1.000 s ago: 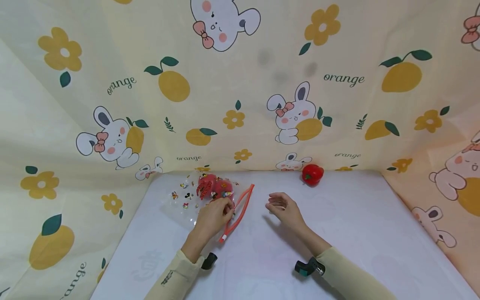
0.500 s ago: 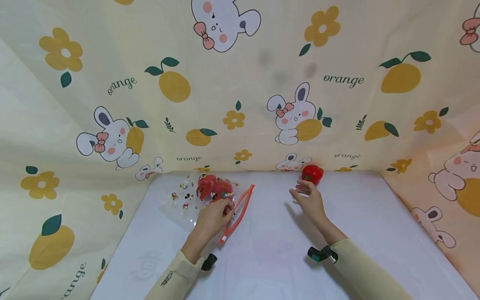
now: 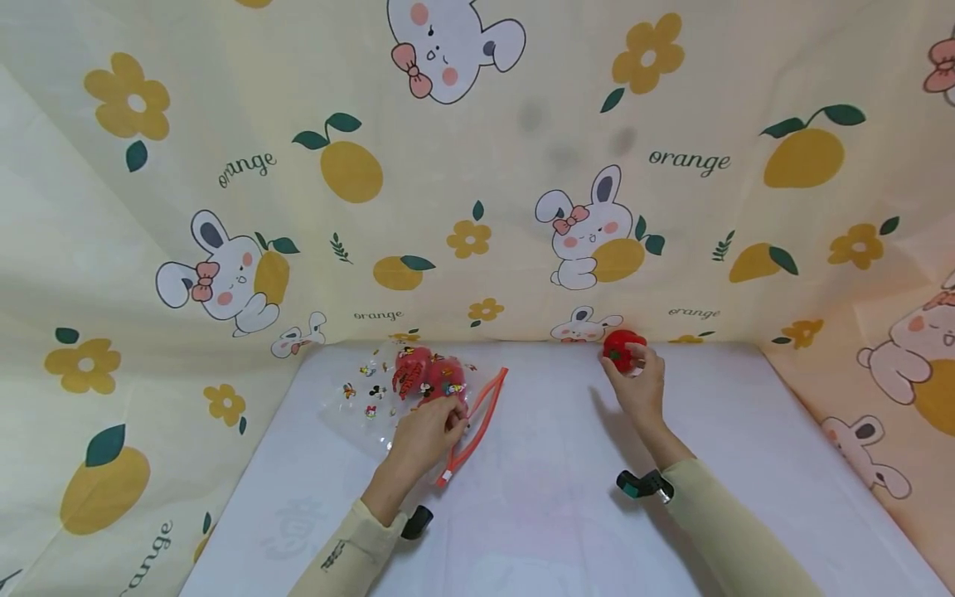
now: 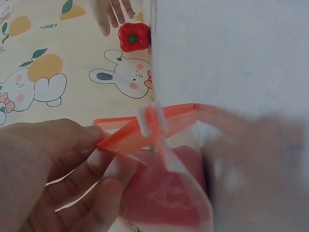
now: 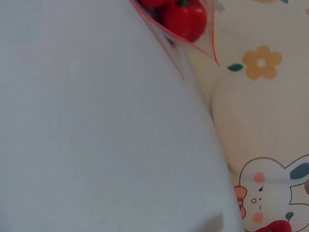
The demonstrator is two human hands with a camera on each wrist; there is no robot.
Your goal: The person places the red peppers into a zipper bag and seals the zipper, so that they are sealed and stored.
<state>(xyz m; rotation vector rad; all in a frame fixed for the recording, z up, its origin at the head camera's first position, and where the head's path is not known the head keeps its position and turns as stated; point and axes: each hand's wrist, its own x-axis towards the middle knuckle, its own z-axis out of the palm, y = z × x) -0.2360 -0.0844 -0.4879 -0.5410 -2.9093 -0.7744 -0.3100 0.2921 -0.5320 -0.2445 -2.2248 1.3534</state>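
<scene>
My left hand (image 3: 421,435) pinches the orange zip edge (image 3: 481,431) of a clear zip bag (image 3: 346,423) with cartoon prints. Red bell peppers (image 5: 188,21) lie inside the bag; its mouth gapes in the right wrist view. A white slider (image 4: 152,121) sits on the zip beside the left fingertips. My right hand (image 3: 643,394) reaches over a loose red bell pepper (image 3: 615,342) at the table's back edge, thumb and fingers spread and overlapping it in the head view. In the left wrist view those fingers hang apart from the pepper.
A white table (image 3: 537,489) carries all of this. Behind it rises a cream curtain (image 3: 440,149) printed with rabbits, flowers and oranges, close behind the loose pepper. Small camera mounts (image 3: 645,485) are worn on both wrists.
My right hand has moved right and away from me, from beside the bag to over the loose bell pepper. The left hand has stayed at the bag's edge.
</scene>
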